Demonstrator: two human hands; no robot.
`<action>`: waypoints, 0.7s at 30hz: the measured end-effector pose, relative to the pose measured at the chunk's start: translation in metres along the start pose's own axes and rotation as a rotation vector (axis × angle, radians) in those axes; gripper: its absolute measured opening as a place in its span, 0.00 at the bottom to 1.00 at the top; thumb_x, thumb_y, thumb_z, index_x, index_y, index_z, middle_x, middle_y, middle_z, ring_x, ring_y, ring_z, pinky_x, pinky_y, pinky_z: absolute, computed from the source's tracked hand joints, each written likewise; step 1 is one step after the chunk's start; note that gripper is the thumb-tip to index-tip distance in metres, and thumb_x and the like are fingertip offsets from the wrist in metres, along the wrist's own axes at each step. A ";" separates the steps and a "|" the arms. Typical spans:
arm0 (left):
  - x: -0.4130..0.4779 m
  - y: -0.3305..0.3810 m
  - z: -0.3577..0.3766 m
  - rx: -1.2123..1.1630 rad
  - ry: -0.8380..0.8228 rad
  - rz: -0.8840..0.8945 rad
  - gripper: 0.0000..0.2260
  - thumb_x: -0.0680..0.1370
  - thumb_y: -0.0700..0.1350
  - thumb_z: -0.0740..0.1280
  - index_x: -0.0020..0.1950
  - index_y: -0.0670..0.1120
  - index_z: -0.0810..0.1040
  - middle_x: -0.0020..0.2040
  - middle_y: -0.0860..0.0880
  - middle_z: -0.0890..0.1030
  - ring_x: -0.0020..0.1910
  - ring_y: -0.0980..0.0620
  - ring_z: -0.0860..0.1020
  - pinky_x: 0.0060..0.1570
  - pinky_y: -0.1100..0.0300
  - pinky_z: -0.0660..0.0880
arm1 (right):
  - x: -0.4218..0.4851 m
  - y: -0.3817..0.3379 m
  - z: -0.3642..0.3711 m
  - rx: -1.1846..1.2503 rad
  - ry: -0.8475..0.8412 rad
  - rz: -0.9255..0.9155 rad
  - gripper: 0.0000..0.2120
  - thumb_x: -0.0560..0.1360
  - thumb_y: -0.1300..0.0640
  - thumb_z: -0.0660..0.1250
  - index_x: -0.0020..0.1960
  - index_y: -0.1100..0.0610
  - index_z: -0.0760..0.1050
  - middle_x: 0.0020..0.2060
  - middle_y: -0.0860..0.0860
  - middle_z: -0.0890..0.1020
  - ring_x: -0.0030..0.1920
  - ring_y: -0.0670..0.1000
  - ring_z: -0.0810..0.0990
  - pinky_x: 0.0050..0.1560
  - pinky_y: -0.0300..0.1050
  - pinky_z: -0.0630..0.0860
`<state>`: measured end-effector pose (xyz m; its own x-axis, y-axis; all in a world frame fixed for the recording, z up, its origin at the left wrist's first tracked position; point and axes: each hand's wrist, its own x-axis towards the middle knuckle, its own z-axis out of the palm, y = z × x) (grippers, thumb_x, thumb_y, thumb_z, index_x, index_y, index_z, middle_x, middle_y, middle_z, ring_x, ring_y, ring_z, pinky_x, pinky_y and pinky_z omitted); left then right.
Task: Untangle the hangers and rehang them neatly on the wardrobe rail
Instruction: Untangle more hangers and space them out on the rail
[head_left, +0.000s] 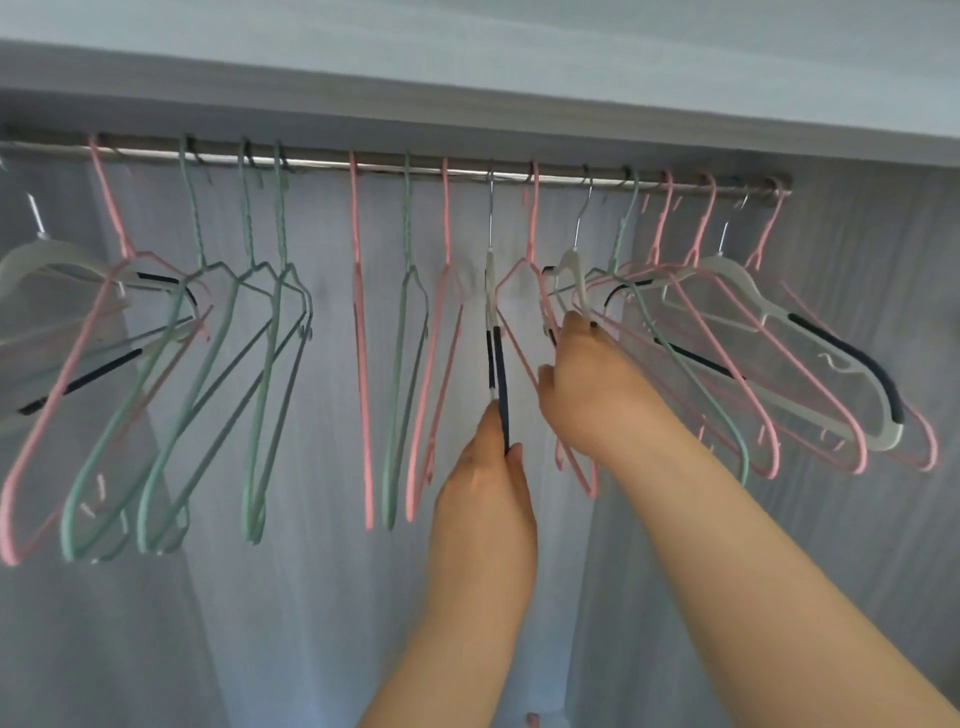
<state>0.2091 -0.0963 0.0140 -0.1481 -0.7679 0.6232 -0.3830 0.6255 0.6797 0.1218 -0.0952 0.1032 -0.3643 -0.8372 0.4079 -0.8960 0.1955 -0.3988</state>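
Hanging on the rail (395, 165), hangers (260, 364) spread along its length. Left hand (491, 467) pinches the white hanger (491, 312) edge-on at centre. Right hand (582, 384) grips another white hanger (571, 270) among tangled ones.

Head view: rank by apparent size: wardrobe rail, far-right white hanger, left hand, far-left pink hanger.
1. wardrobe rail, spans almost the whole frame
2. far-left pink hanger and far-right white hanger: similar, angled differently, not ranked
3. left hand, smallest, though nearest the camera
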 end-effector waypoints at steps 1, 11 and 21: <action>0.001 -0.001 0.000 0.000 0.014 0.040 0.19 0.79 0.42 0.54 0.71 0.49 0.62 0.56 0.45 0.79 0.52 0.48 0.77 0.50 0.57 0.74 | 0.004 0.000 0.004 0.009 -0.044 0.032 0.22 0.78 0.63 0.55 0.70 0.66 0.55 0.57 0.61 0.75 0.46 0.55 0.77 0.40 0.37 0.67; -0.002 0.002 -0.005 -0.029 0.074 0.128 0.22 0.78 0.44 0.54 0.72 0.53 0.56 0.38 0.51 0.69 0.36 0.53 0.66 0.35 0.64 0.62 | 0.008 0.014 0.016 0.555 0.056 0.126 0.16 0.75 0.71 0.50 0.54 0.59 0.69 0.28 0.51 0.64 0.28 0.50 0.63 0.28 0.39 0.60; -0.005 0.007 0.011 -0.020 0.178 0.063 0.22 0.76 0.38 0.59 0.70 0.46 0.63 0.44 0.42 0.80 0.37 0.44 0.76 0.38 0.54 0.73 | 0.003 0.014 0.015 0.450 0.021 0.067 0.15 0.77 0.62 0.52 0.62 0.62 0.65 0.46 0.55 0.73 0.45 0.53 0.73 0.42 0.44 0.69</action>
<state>0.1973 -0.0899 0.0111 -0.0071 -0.6917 0.7222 -0.3598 0.6756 0.6435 0.1122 -0.1025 0.0860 -0.4268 -0.8190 0.3835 -0.6724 0.0039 -0.7402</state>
